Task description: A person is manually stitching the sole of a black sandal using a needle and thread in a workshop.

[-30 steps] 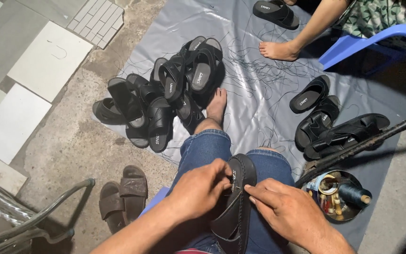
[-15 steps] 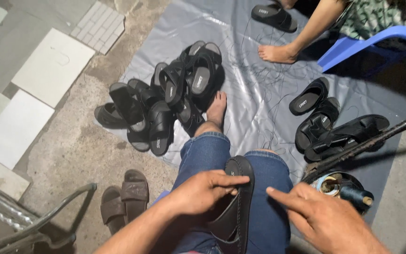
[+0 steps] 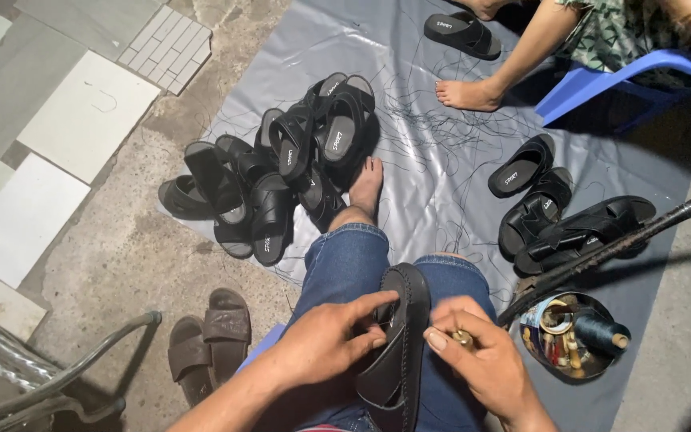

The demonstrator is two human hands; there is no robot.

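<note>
One grey plastic sheet [image 3: 441, 184] under pile of black strapped sandals [image 3: 281, 176]; black stitched-sole sandal [image 3: 397, 352] on denim lap; left hand [image 3: 325, 344] grips its edge; right hand [image 3: 481, 360] pinches small brass-coloured tool [image 3: 463, 338].

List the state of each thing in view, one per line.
Left hand: gripping the black sandal, which lies on the lap.
Right hand: pinching a small tool beside it.
Sandal pile: heaped on the grey sheet.
Thread spool: lying in the round tin.
</note>
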